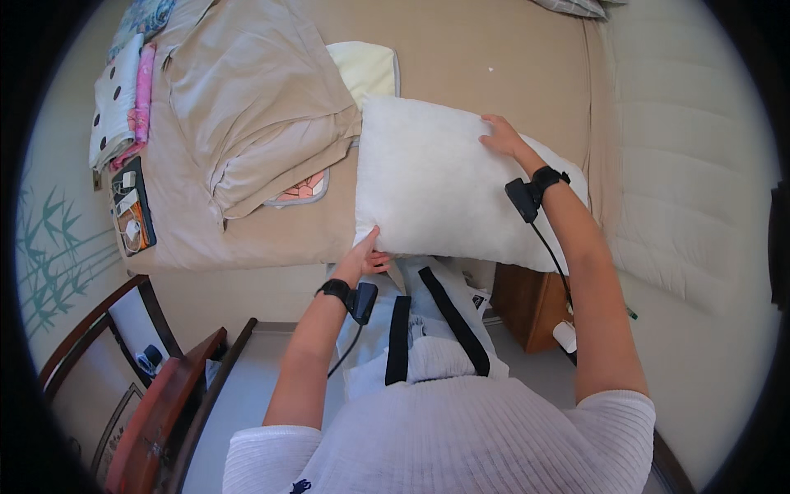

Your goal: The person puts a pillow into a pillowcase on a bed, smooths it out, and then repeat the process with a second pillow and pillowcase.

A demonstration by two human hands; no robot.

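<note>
A plump white pillow [436, 177] lies on the near side of the bed in front of me, with no patterned cover on it. At its near left corner my left hand [367, 253] is closed on the edge, thumb on top and fingers curled below. My right hand [500, 138] rests on the pillow's upper side by the far edge, its fingers and thumb spread apart. Both wrists wear black strapped devices with cables. Left of the pillow lies a crumpled beige cloth [263, 107], perhaps a bedding cover.
A pale yellow cushion [366, 70] lies beyond the pillow, partly covered. Under the beige cloth shows a pink-patterned pad [304, 189]. Folded bedding [117, 103] and a dark tray [134, 206] with chargers sit at the left. A wooden cabinet [527, 309] stands below the bed's edge; a padded wall panel [675, 165] is at the right.
</note>
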